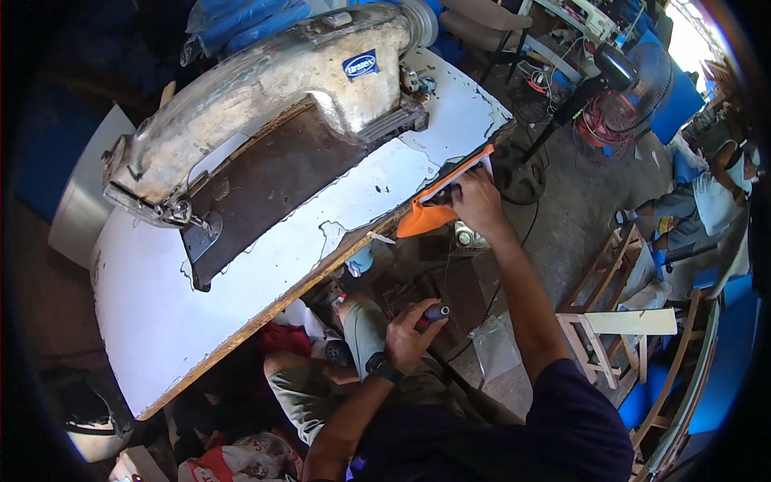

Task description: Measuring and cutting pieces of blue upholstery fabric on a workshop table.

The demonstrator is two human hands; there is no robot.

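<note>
My left hand (pixel 408 336) is closed around a small dark red and black cylindrical object (pixel 427 315), held below the table's front edge. Up at that edge, my right hand (pixel 474 197) has curled fingers on an orange cloth (pixel 422 218) with a white strip along it and something dark under the fingers; I cannot make out exactly what they grip. A worn metal sewing machine (pixel 233 100) stands on the chipped white tabletop (pixel 169 321), over a dark recessed panel (pixel 265 173).
A black pedestal fan (pixel 614 68) stands beyond the table's right end. Wooden frames (pixel 602 337) lie at the right, near another person (pixel 715 213). A can (pixel 470 234) sits below the orange cloth. Blue sheets (pixel 241 28) are piled behind the machine; bags (pixel 233 458) lie lower left.
</note>
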